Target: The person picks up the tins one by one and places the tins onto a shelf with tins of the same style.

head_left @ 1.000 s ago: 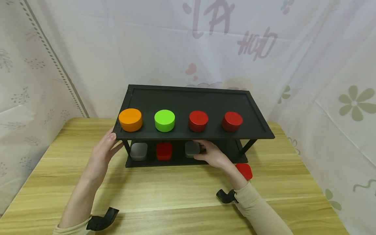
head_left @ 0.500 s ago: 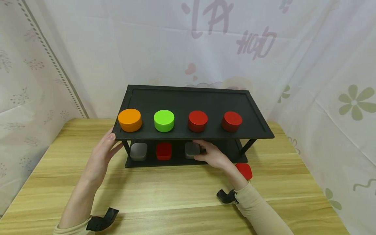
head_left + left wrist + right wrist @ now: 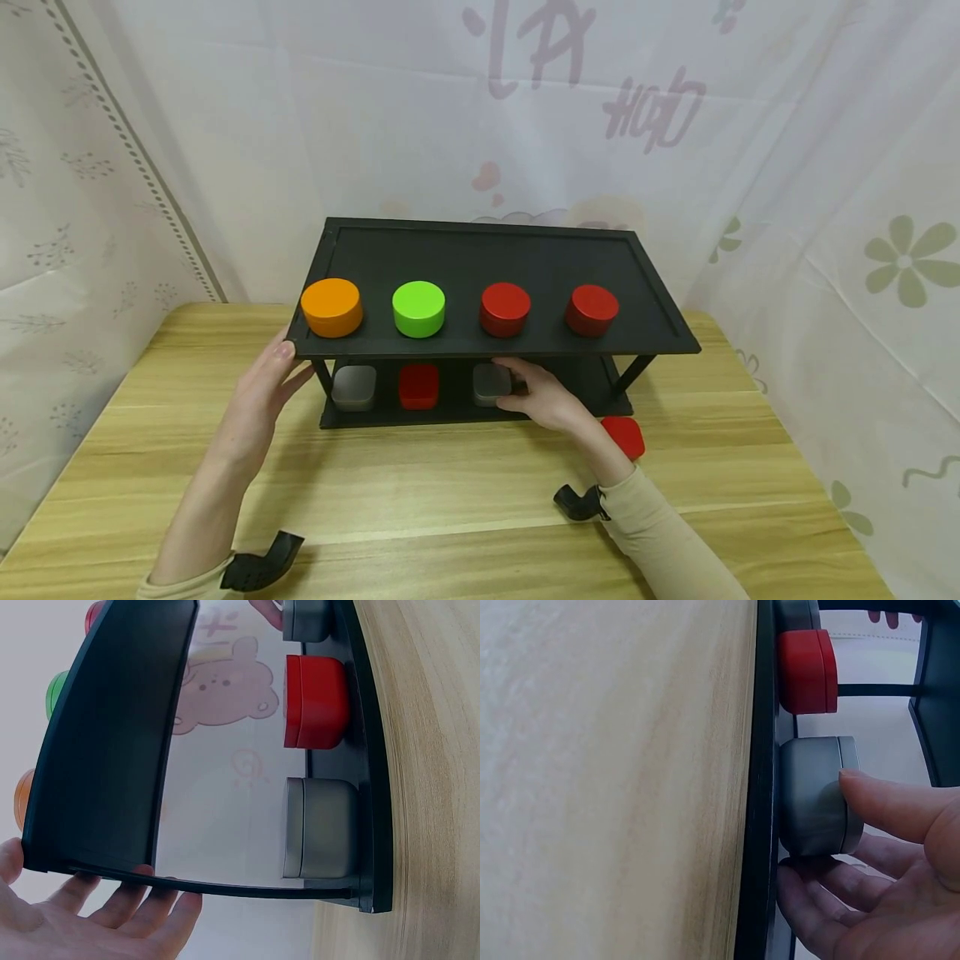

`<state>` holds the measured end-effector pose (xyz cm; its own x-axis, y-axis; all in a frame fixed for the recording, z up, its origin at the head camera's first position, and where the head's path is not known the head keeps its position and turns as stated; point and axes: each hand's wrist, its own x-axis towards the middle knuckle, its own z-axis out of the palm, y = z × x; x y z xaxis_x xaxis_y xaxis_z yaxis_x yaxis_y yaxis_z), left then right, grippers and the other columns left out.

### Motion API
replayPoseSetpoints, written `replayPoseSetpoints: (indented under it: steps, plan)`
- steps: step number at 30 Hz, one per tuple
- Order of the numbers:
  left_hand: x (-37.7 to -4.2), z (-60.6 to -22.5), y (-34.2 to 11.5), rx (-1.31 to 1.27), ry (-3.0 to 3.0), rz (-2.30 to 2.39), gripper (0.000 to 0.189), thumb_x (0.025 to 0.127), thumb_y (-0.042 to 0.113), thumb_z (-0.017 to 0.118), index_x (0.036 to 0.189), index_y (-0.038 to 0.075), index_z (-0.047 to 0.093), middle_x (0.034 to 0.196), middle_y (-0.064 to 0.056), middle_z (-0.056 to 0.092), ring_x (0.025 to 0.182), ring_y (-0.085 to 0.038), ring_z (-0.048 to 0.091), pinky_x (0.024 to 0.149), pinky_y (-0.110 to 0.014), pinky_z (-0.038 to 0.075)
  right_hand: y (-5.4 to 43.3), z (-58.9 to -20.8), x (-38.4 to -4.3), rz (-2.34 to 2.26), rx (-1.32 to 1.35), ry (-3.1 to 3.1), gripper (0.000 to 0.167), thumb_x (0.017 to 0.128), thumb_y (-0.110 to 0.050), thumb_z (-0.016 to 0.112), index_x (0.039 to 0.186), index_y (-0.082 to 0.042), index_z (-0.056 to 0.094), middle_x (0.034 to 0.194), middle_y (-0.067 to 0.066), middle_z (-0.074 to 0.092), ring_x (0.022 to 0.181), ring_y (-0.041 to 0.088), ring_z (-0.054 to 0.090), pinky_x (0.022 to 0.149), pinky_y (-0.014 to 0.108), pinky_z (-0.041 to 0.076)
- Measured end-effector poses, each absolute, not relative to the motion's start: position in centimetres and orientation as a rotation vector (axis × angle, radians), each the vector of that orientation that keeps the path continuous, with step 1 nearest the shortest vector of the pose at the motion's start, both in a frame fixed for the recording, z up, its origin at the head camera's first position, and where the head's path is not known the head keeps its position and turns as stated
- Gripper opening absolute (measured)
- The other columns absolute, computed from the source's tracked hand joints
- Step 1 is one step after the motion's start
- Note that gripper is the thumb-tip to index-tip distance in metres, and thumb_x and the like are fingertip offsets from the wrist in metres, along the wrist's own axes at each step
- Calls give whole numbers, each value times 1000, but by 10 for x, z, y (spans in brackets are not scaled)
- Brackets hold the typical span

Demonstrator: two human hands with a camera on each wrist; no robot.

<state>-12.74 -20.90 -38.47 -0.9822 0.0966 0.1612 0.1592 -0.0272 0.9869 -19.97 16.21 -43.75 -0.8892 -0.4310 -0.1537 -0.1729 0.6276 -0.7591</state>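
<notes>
A two-tier black shelf [image 3: 480,258] stands on the wooden table. My left hand [image 3: 258,396] holds its front left corner, thumb at the top board's edge and fingers against the side frame. Under the top board, my right hand [image 3: 543,396] grips a grey square tin [image 3: 814,795] on the lower tier. In the right wrist view the thumb lies at the tin's lid and the other fingers curl at its side. To the left of that tin, a red square tin [image 3: 418,387] and another grey tin [image 3: 326,829] sit in the same row.
Along the top tier's front stand round tins: an orange one [image 3: 332,307], a green one [image 3: 419,309] and two red ones, the right one [image 3: 592,311] near the shelf's right end. A red square tin [image 3: 624,437] lies on the table [image 3: 420,517] beside the right forearm. A patterned curtain hangs behind.
</notes>
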Motion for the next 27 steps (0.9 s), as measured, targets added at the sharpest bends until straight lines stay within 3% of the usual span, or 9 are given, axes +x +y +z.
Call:
replayPoseSetpoints:
  steps: [18, 27]
  plan:
    - [-127, -385, -209, -274, -2167, -2200, 50, 113, 31, 34, 161, 18, 37, 165, 3, 35, 142, -3, 40, 105, -9, 45, 162, -436, -199, -1196, -491, 2500, 74, 90, -14, 77, 157, -13, 43, 146, 16, 57, 130, 36, 60, 106, 51, 54]
    - [-128, -385, -209, -272, -2168, -2201, 50, 113, 32, 34, 161, 18, 36, 165, 2, 35, 143, -3, 40, 105, -9, 45, 168, -434, -193, -1202, -448, 2516, 75, 92, -16, 76, 158, -14, 41, 155, 16, 50, 134, 38, 57, 108, 51, 55]
